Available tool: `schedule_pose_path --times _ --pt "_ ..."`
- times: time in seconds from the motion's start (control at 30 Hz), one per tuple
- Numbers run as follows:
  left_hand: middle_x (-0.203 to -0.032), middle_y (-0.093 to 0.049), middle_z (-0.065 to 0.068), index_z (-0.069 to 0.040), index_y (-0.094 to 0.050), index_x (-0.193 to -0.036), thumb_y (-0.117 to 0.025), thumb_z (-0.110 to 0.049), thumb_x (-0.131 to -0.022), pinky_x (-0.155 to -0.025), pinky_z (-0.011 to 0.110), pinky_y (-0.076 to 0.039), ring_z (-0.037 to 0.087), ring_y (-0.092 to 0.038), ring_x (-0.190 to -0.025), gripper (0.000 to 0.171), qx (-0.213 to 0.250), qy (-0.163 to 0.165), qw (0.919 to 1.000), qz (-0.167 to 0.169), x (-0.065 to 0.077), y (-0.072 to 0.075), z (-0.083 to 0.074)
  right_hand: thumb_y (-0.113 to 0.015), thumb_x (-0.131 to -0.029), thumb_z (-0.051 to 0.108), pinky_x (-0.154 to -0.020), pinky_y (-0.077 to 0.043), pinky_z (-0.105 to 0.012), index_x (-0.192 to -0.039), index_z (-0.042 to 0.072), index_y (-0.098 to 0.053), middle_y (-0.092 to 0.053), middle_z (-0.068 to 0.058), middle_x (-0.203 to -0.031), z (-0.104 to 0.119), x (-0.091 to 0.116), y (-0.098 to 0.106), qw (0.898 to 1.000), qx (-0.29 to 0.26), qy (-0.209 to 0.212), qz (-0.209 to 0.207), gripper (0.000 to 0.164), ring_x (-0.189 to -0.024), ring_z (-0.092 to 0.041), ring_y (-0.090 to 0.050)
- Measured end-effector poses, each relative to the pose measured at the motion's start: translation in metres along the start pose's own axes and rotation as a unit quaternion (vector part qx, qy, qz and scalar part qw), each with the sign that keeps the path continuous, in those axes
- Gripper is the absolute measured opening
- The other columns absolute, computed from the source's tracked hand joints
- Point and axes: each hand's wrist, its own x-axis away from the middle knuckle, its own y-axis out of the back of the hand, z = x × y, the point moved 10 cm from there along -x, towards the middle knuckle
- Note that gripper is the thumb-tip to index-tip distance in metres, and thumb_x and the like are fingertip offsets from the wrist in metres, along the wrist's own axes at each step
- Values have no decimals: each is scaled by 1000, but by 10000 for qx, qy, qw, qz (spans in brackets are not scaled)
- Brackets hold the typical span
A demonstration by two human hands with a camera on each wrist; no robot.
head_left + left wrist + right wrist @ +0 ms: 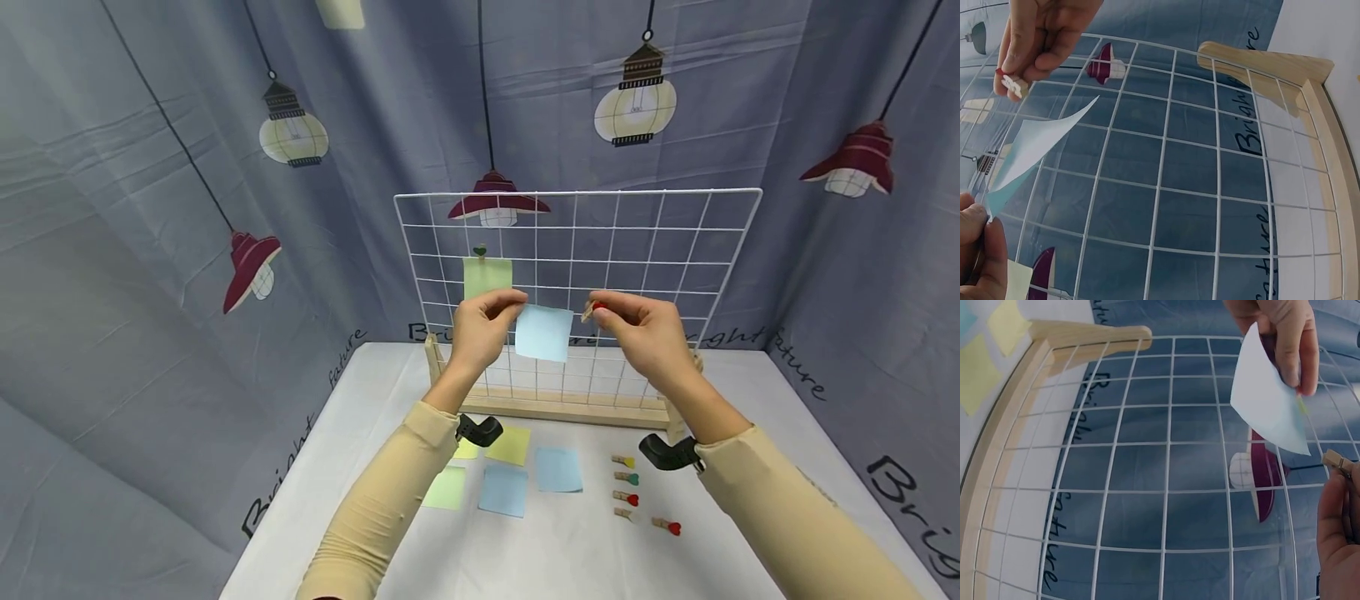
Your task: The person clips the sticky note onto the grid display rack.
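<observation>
My left hand (483,327) pinches a light blue sticky note (543,333) by its upper left corner, in front of a white wire grid (622,275). In the left wrist view the blue note (1032,147) curls away from the fingers. Just to the right of it, my right hand (643,332) holds a small wooden clothespin (590,311) with a red heart between thumb and fingers. The clothespin's wooden tip (1333,458) points toward the note in the right wrist view. A green note (487,276) hangs on the grid under a clothespin with a green heart (480,250).
The grid stands in a wooden base (570,408) on a white table (360,467). Blue notes (503,490), a yellow note (510,445) and a green note (446,487) lie in front. Several heart clothespins (626,498) lie to the right. A patterned curtain (187,358) surrounds the table.
</observation>
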Motion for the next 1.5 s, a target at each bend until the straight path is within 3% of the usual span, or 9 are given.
schedule_pose_path --times 0.4,0.6,0.9,1.17,1.37,1.5 --pt "-106 -79 11 -2 -80 -106 -74 -8 -95 -76 19 -56 14 -72 -89 14 111 -141 9996 -208 -4 -3 -4 -68 -102 23 -82 -54 -10 -132 8 -70 -73 -15 -124 7 -11 -7 9992 -343 116 -181 34 -93 4 -68" --pt "-104 -79 11 -4 -81 -103 -75 -6 -93 -74 19 -56 11 -71 -85 12 190 -74 9993 -302 0 -1 -1 -68 -101 24 -74 -52 -11 -132 8 -70 -73 -14 -123 6 -11 -10 9990 -387 51 -208 35 -95 -4 -70" --pt "-103 -79 10 -6 -81 -103 -75 -6 -93 -74 18 -56 12 -72 -86 12 92 -127 9992 -375 0 0 -2 -67 -101 20 -83 -53 -9 -132 6 -70 -72 -16 -125 9 -13 -14 9984 -497 106 -259 33 -94 4 -68" --pt "-104 -79 9 -6 -80 -105 -73 -6 -95 -76 21 -57 15 -72 -88 12 116 -158 9989 -417 -4 -2 -8 -69 -101 22 -83 -54 -10 -132 7 -70 -72 -13 -125 8 -18 -12 9975 -607 72 -360 35 -96 1 -68" --pt "-104 -79 9 -8 -81 -104 -73 -7 -96 -75 21 -56 16 -72 -88 12 172 -72 9988 -454 -8 -6 -7 -69 -101 18 -82 -56 -13 -131 3 -70 -76 -2 -116 8 -23 -5 9945 -903 37 -527 34 -96 -2 -71" --pt "-103 -79 9 -8 -81 -103 -74 -7 -95 -74 19 -55 18 -73 -88 11 204 -64 9982 -559 -10 -4 -8 -69 -100 16 -84 -56 -13 -131 3 -70 -76 -4 -117 12 -28 -3 9924 -1061 42 -620 33 -95 -3 -72"
